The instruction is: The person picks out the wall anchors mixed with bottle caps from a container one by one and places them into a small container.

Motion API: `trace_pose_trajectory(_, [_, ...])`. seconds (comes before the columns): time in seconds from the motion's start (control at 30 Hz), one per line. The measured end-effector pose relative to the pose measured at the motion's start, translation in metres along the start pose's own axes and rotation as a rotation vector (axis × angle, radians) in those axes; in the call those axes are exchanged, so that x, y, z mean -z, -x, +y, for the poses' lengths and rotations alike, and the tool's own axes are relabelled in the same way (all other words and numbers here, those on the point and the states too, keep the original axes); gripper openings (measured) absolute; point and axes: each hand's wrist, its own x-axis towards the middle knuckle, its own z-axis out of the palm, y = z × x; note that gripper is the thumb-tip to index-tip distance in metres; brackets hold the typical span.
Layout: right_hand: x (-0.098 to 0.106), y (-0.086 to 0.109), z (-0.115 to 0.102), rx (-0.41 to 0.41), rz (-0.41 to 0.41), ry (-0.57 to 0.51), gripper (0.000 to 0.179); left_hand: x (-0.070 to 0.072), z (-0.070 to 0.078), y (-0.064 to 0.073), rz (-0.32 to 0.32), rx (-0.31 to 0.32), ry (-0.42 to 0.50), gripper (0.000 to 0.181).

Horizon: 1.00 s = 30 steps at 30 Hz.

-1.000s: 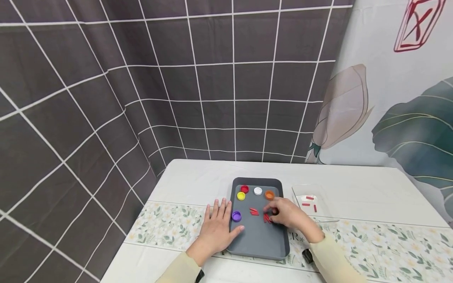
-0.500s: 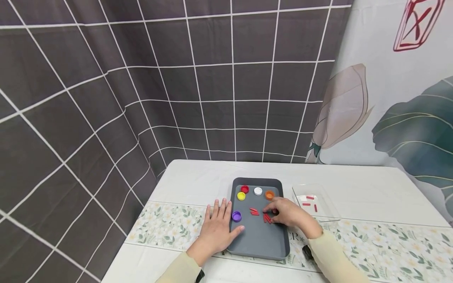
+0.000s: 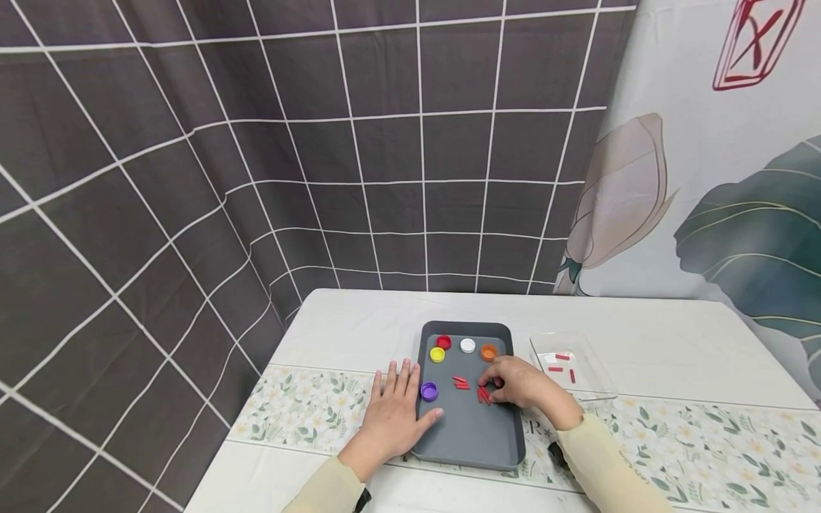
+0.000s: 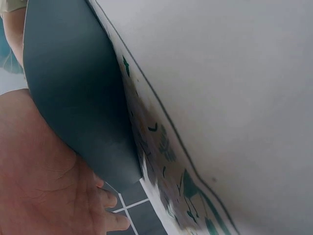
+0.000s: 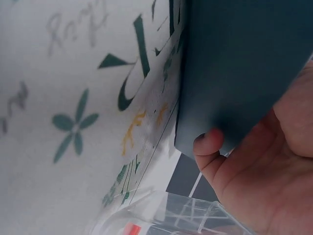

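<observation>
A dark grey tray [image 3: 468, 445] lies on the table. My left hand [image 3: 393, 420] spreads flat over its left edge, thumb reaching inside; in the left wrist view the palm lies by the tray's outer wall [image 4: 78, 88]. My right hand [image 3: 521, 385] reaches over the right rim, index finger and thumb curled in around a small group of red sticks [image 3: 484, 395] on the tray floor. Left of these lie several more red sticks [image 3: 460, 383]. The right wrist view shows that hand's curled fingers [image 5: 210, 147] beside the tray wall, the fingertips at the sticks hidden.
Small round cups stand in the tray: red [image 3: 443, 343], yellow [image 3: 437, 355], white [image 3: 467, 346], orange [image 3: 489, 353] and purple [image 3: 429, 392]. A clear plastic box [image 3: 593, 370] with 3 red sticks [image 3: 572, 375] stands right of the tray. A dark gridded curtain [image 3: 391, 206] hangs behind the table.
The right hand's fingers shift only slightly at the red sticks, and the sticks stay nearly in place. My left hand stays where it was.
</observation>
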Motion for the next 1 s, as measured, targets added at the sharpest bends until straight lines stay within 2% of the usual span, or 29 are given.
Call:
trace_pose_trajectory(0.27, [-0.003, -0.001, -0.003, -0.043, 0.033, 0.062, 0.017, 0.0, 0.001, 0.0, -0.004, 0.004, 0.011, 0.09])
trace_pose_trajectory(0.53, [-0.006, 0.005, -0.002, 0.003, 0.118, 0.128, 0.013, 0.002, 0.001, 0.001, 0.004, -0.002, 0.016, 0.09])
trace_pose_trajectory(0.67, [-0.003, 0.009, -0.001, 0.019, 0.174, 0.09, 0.011, 0.002, 0.001, 0.002, 0.005, -0.002, 0.022, 0.09])
trace_pose_trajectory(1.0, [0.018, 0.023, 0.008, 0.035, 0.301, -0.137, 0.014, 0.0, 0.0, 0.001, 0.01, -0.003, 0.019, 0.09])
